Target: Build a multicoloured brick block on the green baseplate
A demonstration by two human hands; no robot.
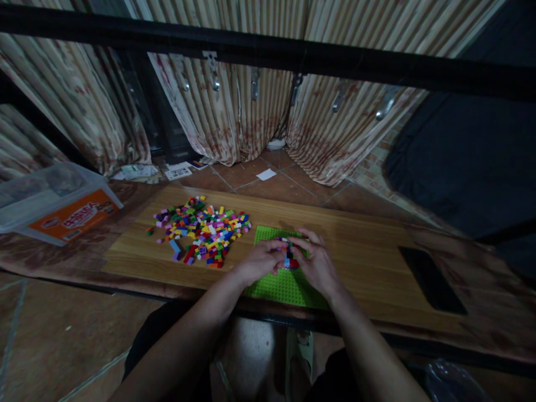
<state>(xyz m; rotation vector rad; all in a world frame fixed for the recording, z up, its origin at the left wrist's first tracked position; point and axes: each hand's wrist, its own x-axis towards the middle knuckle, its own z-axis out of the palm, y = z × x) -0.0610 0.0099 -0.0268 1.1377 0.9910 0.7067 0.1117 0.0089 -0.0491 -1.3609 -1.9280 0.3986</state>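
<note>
A small cluster of joined toy bricks (290, 261), red, light blue and dark, sits over the green studded baseplate (285, 290). My left hand (263, 260) comes at the cluster from the left, thumb and fingers pinched together at its edge. From the right, my right hand (315, 261) curves over the same bricks, its fingertips closed on their far and right sides. Both hands' fingers hide much of the cluster, and any single brick between them is too small to make out.
A heap of loose colourful bricks (205, 226) lies left of the baseplate on the wooden board (355, 240). A dark flat phone-like slab (431, 279) rests at the board's right end. A clear plastic tub (62, 201) with an orange label stands far left. Striped curtains (234, 111) hang behind.
</note>
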